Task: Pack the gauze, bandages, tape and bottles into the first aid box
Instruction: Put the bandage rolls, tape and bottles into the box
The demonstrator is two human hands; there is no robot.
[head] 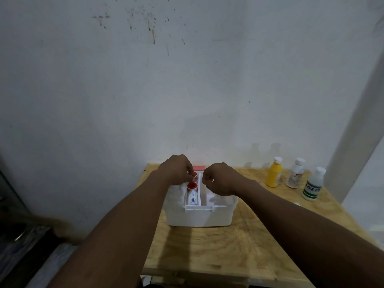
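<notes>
The white first aid box (199,217) stands open on the wooden table (218,252). In its left compartment lies a white tape roll with a red end (192,192). My left hand (176,170) hovers over the box's far left and pinches a second red-capped roll (194,175) at its tip. My right hand (221,179) is curled over the right compartment with nothing visible in it. A yellow bottle (274,172), a white labelled bottle (295,173) and a clear bottle with a green label (313,183) stand upright at the table's far right.
A red edge (198,168), perhaps the box lid, shows behind the box between my hands. A stained white wall rises right behind the table. Dark furniture sits low on the left, below table height.
</notes>
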